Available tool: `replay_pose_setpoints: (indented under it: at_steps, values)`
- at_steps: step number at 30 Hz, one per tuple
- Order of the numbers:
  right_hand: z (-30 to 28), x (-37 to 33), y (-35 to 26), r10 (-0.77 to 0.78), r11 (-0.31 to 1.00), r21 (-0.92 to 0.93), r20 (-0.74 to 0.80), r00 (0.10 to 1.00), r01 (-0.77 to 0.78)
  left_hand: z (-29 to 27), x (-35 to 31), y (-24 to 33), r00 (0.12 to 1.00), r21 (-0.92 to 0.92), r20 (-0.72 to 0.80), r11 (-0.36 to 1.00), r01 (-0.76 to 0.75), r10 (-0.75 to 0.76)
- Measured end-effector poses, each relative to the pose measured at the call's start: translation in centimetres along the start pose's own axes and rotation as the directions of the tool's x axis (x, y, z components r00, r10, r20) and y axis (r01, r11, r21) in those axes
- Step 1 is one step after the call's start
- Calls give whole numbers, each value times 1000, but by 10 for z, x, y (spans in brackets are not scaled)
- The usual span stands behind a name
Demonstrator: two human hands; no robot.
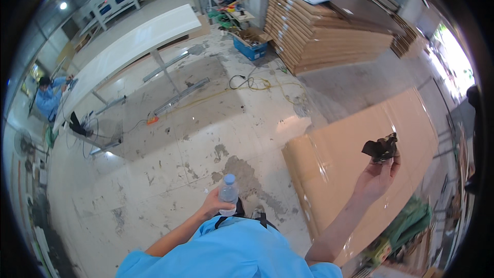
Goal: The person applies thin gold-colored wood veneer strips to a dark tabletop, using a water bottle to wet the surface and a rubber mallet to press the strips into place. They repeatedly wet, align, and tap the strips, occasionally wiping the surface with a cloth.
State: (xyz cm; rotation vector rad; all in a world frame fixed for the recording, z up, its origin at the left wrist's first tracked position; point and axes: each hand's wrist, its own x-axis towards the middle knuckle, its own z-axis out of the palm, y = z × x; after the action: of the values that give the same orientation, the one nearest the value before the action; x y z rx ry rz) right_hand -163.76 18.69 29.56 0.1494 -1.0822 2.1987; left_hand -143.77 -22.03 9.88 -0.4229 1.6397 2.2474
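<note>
My left hand [212, 203] is wrapped round a small clear plastic bottle [228, 192] with a blue cap, held upright close to my body. Off to the right, my right hand [380, 175] grips a crumpled black piece [380, 148] of thin material, whose exact kind I cannot make out. That hand is over a large cardboard-wrapped stack [329, 175] with clear tape across it. The bottle's cap is on.
A long white panel [139, 41] rests on metal stands at the left, where a person in blue [47, 98] works. Yellow cable [252, 85] lies on the floor. Beyond are a blue crate [249, 51] and stacked wrapped boards [329, 46]. Green sheeting [409, 224] lies at lower right.
</note>
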Motion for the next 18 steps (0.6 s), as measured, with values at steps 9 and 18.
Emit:
replay_pose_setpoints:
  at_steps: [9, 18]
  values:
    - [185, 188, 136, -501, 862, -75, 20, 865, 501, -95, 167, 82, 972, -183, -221, 975, -124, 82]
    - [347, 341, 244, -971, 236, 26, 26, 236, 971, -195, 324, 245, 933, -53, -307, 975, -215, 189]
